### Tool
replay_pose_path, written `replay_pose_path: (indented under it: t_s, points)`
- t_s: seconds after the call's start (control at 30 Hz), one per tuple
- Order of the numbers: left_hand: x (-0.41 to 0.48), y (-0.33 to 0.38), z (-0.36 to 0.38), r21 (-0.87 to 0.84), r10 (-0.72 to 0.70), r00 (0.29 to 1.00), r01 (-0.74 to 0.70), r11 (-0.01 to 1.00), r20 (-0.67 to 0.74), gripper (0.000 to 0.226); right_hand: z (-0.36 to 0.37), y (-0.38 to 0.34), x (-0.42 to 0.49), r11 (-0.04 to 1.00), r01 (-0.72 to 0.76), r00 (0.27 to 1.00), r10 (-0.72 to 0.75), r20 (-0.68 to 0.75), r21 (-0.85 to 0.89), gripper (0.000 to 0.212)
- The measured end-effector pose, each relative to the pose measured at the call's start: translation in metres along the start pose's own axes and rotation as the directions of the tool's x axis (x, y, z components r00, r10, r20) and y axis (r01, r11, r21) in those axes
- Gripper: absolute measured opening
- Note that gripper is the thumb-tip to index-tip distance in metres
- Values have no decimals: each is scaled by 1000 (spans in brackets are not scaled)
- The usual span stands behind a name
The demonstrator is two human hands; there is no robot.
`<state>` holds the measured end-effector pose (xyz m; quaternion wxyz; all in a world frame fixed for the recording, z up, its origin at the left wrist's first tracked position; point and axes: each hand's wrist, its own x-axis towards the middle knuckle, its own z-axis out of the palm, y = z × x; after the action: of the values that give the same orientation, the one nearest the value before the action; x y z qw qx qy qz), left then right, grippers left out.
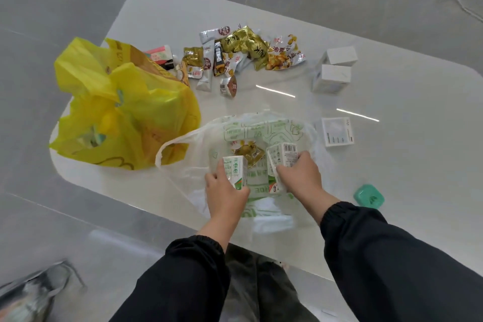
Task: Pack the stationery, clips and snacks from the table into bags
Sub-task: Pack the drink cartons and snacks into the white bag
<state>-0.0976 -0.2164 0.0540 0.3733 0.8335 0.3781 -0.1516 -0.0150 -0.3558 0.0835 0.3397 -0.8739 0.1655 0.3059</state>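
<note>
Two cartons (235, 170), one per closed grip.

A clear bag printed in green (261, 133) lies open at the near edge of the worktop, holding two small white-and-green cartons (236, 168) and a gold snack packet (249, 154). A full yellow bag (122, 110) sits left of it. Loose snack packets (243, 52), three white boxes (332, 78) and a green case (369, 196) lie around

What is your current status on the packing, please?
Left hand gripping one small carton, right hand another, both inside the white bag. Snack packets still unpacked. Nothing obstructing.
</note>
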Motion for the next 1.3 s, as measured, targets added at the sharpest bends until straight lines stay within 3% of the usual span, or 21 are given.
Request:
replay_pose_path:
  t_s: [0.3, 0.5, 0.7, 0.87, 1.1, 1.3]
  points:
    - [11, -10, 21, 94, 32, 994, -22, 995, -109, 91, 40, 21, 22, 978, -134, 991, 132, 26, 160, 31]
    - [25, -20, 27, 108, 23, 995, -12, 994, -99, 95, 59, 28, 35, 961, -129, 991, 131, 9, 246, 34]
    - [26, -17, 21, 96, 93, 995, -89, 991, -32, 90, 63, 26, 32, 1000, -28, 995, 29, -92, 10, 38]
    - [22, -6, 8, 142, 208, 977, -212, 967, 43, 70, 55, 12, 16, 989, -50, 999, 48, -14, -142, 64]
    - [15, 26, -26, 162, 425, 905, -424, 891, 28, 61, 30, -20, -8, 910, 256, 964, -266, 15, -327, 60]
    - [23, 42, -84, 465, 496, 866, -466, 753, 65, 61, 8, -58, -16, 777, 378, 902, -432, 10, -504, 63]
